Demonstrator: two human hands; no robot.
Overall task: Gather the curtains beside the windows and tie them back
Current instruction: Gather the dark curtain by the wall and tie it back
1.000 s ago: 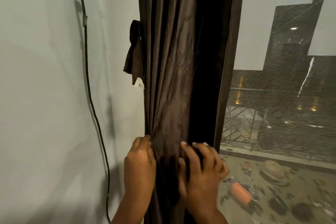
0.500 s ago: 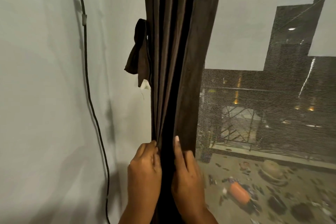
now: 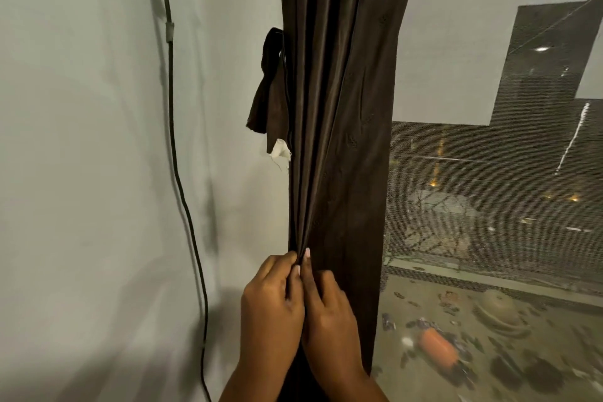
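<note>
A dark brown curtain (image 3: 339, 108) hangs in narrow folds at the left side of the window (image 3: 489, 173). My left hand (image 3: 272, 307) and my right hand (image 3: 329, 313) press together low on it, both pinching the gathered pleats between fingers and thumbs. A brown tie-back strap (image 3: 269, 88) with a white tag dangles loose on the wall just left of the curtain, above my hands.
A pale wall (image 3: 98, 173) fills the left, with a black cable (image 3: 176, 157) running down it. The window has a mesh screen; through it a yard with debris and an orange cylinder (image 3: 437, 344) lies far below.
My right hand slid left and pushed the curtain's folds toward the wall. The bundle is now narrower and more window shows. Both hands have come together on the pleats.
</note>
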